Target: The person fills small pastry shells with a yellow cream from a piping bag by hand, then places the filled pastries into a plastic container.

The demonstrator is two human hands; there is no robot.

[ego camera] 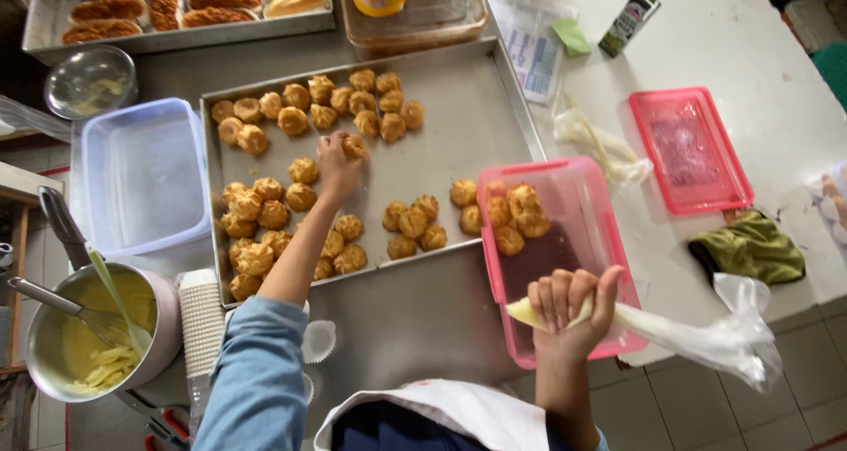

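My left hand (336,167) reaches onto a large metal baking tray (476,107) and closes on one golden cream puff (354,146) near the tray's middle. Several more puffs (265,213) lie in clusters across the tray. My right hand (572,311) grips a clear piping bag (679,332) filled with pale yellow custard, held over the near end of a pink plastic box (582,230). A few puffs (516,213) sit at the far end of that box.
A pot of yellow custard (79,336) with a whisk stands at the left, beside a stack of paper cups (203,323) and a clear tub (141,177). A pink lid (690,149) and a green cloth (752,248) lie on the white counter. Baked rolls (176,5) fill a far tray.
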